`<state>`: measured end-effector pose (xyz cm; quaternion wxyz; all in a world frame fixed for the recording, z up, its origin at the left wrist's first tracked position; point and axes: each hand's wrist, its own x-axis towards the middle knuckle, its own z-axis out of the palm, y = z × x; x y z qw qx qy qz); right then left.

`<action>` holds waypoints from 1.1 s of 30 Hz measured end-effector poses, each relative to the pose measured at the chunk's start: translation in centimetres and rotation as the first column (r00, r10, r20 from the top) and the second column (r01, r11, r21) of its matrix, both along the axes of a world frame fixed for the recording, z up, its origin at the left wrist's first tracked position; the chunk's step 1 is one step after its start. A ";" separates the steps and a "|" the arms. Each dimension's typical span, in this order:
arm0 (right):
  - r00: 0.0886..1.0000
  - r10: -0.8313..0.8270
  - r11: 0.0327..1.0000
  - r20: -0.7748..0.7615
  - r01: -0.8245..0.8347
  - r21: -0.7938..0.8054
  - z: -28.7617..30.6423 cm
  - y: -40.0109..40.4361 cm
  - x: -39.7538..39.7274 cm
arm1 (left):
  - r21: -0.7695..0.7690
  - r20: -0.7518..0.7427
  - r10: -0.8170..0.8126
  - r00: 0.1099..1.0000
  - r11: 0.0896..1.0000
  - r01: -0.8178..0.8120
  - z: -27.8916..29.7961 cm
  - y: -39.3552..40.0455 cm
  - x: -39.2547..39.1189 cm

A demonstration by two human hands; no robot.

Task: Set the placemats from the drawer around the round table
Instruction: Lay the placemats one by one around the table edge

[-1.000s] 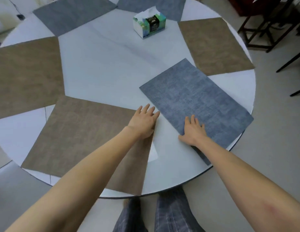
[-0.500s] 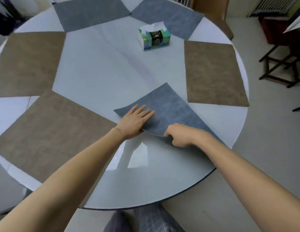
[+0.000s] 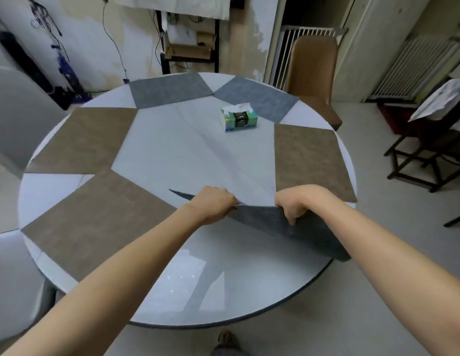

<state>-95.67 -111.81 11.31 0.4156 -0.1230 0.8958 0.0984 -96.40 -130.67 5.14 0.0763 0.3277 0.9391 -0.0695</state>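
Grey placemat (image 3: 288, 224), flat under open palms a second ago, is now lifted off the desk (image 3: 198, 160) at lower right, pinched by the left hand (image 3: 215, 205) and right hand (image 3: 297, 202), probably for repositioning.

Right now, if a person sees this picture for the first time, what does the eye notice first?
First, the two hands, left hand and right hand, gripping a grey placemat lifted off the near side of the round table. Next, brown and grey mats ring its edge, with a tissue box toward the far side.
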 end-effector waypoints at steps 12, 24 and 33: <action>0.991 -0.058 0.949 -0.124 0.016 -0.316 3.5 4.8 -1.8 | -0.128 -0.253 0.249 0.935 0.949 -0.287 6.3 1.3 3.3; 0.611 0.214 0.742 -0.762 -0.609 -0.280 3.9 3.4 -11.7 | 0.179 -0.383 0.723 0.575 0.669 -0.722 10.5 3.0 0.5; 0.611 0.451 0.717 -0.651 -0.682 -0.144 -10.6 7.9 -6.6 | -0.032 -0.094 0.712 0.696 0.696 -0.717 -3.6 6.1 5.9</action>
